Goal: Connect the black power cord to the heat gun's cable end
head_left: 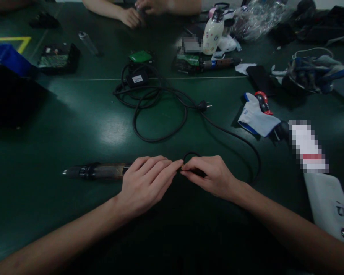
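Note:
An electric screwdriver (pixel 103 171) lies on the green table with its bit pointing left. My left hand (pixel 147 181) is closed over its rear half, fingers reaching right along the body and hiding its end. Just to the right, my right hand (pixel 209 173) pinches the end of a black cable (pixel 253 152) between thumb and fingers, close to the left fingertips. Whether the cable end touches the screwdriver is hidden by the fingers. Beyond my hands the cable loops around a black power adapter (pixel 138 79), with a two-pin plug (pixel 203 105) beside it.
Circuit boards in black housings (pixel 59 59), a second screwdriver (pixel 220 63) and a bottle (pixel 213 34) stand farther back. On the right are a white glove (pixel 258 116), a phone (pixel 260 79) and a white case (pixel 329 202). Another person's hands (pixel 132 17) rest across the table.

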A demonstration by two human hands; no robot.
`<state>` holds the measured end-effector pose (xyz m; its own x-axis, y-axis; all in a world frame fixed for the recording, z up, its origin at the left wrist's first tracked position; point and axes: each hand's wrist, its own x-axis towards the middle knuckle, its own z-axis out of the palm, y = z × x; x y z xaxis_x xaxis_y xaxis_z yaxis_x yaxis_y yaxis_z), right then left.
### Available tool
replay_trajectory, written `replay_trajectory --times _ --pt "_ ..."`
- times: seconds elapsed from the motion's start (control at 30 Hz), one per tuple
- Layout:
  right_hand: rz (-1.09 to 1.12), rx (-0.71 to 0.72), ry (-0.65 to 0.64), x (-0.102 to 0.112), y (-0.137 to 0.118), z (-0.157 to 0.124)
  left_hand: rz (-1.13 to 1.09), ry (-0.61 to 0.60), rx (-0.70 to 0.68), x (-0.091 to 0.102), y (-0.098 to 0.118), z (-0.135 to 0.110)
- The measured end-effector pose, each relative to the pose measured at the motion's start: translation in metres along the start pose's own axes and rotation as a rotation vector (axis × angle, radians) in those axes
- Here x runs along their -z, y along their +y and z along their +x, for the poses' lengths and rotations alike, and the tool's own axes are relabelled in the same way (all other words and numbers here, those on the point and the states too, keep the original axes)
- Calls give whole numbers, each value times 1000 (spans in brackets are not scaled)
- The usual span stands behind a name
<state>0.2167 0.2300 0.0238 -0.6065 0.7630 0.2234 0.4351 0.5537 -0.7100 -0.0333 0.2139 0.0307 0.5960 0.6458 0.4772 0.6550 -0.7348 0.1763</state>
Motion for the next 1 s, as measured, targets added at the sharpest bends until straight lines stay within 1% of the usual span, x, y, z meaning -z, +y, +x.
replay_trajectory --times 0.17,0.37,0.57,0.73,0.9,1.0 --pt "32 -35 -8 0 -1 0 -34 -8 -8 2 0 -1" --pt "64 -179 16 -3 -12 -1 -5 -4 -3 1 0 -1" --pt "79 -169 36 -6 -12 -2 -35 -17 -16 1 0 1" --pt "73 -168 44 -7 -11 -2 0 -8 -16 0 -1 0" --pt "67 -152 47 -7 -11 -3 -27 -10 -31 2 1 0" --pt "54 -155 48 -6 -11 -3 -4 -12 -34 2 0 1"
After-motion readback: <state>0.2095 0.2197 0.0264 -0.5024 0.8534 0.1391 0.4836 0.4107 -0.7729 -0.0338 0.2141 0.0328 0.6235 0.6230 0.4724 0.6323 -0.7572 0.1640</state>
